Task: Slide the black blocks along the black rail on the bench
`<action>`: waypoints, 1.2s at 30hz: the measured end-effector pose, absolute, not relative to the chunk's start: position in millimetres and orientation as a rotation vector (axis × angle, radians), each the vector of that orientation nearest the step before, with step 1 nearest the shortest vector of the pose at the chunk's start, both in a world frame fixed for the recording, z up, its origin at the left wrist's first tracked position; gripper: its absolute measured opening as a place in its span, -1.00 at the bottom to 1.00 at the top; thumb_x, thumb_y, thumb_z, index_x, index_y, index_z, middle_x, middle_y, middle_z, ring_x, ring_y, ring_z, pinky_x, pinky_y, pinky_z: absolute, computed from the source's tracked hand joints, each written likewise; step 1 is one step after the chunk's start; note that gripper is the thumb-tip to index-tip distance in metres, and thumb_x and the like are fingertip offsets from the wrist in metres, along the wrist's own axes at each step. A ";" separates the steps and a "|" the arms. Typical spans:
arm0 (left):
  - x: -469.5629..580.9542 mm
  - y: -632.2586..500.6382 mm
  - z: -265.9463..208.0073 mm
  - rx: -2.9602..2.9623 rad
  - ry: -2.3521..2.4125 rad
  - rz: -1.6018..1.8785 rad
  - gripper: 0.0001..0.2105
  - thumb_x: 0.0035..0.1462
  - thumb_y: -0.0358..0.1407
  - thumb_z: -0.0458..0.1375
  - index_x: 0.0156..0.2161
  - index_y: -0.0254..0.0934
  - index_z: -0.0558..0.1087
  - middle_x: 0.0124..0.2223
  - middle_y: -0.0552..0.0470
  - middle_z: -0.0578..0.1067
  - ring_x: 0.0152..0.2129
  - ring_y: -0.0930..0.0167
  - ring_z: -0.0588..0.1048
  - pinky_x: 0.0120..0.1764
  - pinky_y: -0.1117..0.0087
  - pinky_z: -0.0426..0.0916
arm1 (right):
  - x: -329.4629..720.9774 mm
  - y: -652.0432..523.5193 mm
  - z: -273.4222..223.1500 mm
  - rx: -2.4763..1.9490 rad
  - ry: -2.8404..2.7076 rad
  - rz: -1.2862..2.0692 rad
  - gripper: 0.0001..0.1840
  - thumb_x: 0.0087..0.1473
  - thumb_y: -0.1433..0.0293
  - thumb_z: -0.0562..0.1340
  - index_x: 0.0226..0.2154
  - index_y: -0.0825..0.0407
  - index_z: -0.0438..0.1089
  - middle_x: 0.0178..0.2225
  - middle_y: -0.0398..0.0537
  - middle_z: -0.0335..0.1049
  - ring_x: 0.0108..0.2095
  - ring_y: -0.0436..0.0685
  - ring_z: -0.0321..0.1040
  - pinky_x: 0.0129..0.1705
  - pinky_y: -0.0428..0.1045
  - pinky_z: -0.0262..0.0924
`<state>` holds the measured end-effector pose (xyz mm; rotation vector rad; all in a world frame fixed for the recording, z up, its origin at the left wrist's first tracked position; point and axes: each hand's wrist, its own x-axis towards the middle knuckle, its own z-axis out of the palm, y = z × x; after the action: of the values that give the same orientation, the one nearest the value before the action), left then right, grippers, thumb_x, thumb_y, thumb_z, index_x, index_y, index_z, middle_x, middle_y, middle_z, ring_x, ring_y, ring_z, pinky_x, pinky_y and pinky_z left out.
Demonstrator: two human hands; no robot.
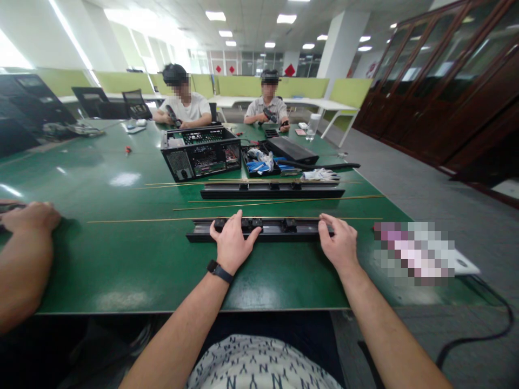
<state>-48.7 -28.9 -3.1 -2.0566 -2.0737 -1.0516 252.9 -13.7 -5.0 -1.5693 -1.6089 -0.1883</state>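
Observation:
A long black rail [273, 237] with a grey inner channel lies across the green table in front of me. Black blocks sit along its channel, among them one block [289, 225] between my hands. My left hand [233, 246], with a dark band at the wrist, has its thumb and fingers around another black block [245, 223] left of the middle. At the right end, the thumb and fingers of my right hand [341, 243] close on the rail; its fingertips partly hide that end. A thin brass-coloured rod [141, 221] runs just behind the rail.
A second black rail [251, 194] and more thin rods lie farther back. Behind them are an open computer case [203, 154], a tray [259, 172] and gloves [320, 175]. Two people sit opposite; another person's arm [30, 243] rests at left. A blurred object [413, 251] lies right.

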 end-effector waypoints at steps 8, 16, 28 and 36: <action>-49.2 -29.3 -2.3 -2.052 -2.066 -1.030 -0.38 0.31 0.06 0.14 0.34 -0.22 0.31 0.25 -0.29 0.52 0.20 0.03 0.47 0.36 -0.27 -0.12 | 255.0 -12.3 -7.0 -1.595 -1.554 -0.153 -0.53 0.29 0.10 0.09 0.02 0.01 0.51 -0.06 0.07 0.63 0.02 0.26 0.49 0.20 0.21 0.15; -48.8 -30.1 -0.3 -2.053 -2.078 -1.028 -0.39 0.31 0.06 0.14 0.34 -0.23 0.31 0.25 -0.30 0.52 0.20 0.04 0.47 0.36 -0.25 -0.13 | 252.5 -14.1 -5.3 -1.555 -1.593 -0.177 -0.57 0.29 0.11 0.10 -0.06 0.00 0.55 -0.09 0.06 0.64 -0.03 0.25 0.52 0.17 0.18 0.20; -49.1 -29.0 -3.1 -2.043 -2.076 -1.003 -0.38 0.30 0.07 0.16 0.33 -0.23 0.32 0.25 -0.28 0.52 0.19 0.05 0.47 0.36 -0.26 -0.12 | 257.4 -11.3 -7.5 -1.590 -1.528 -0.140 -0.54 0.29 0.09 0.09 -0.04 0.02 0.53 -0.08 0.08 0.64 -0.02 0.29 0.53 0.17 0.22 0.25; -47.5 -33.5 3.5 -2.035 -2.098 -0.999 -0.36 0.30 0.11 0.14 0.34 -0.21 0.31 0.24 -0.26 0.53 0.21 0.08 0.46 0.37 -0.25 -0.08 | 256.3 -10.8 -7.5 -1.533 -1.628 -0.152 -0.55 0.23 0.08 0.12 -0.06 -0.04 0.54 -0.09 0.08 0.63 -0.04 0.31 0.54 0.15 0.25 0.30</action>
<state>-47.5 -33.5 3.5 -2.0346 -2.0985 -0.9988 256.3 -10.8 -7.5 -1.5331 -1.6275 -0.1518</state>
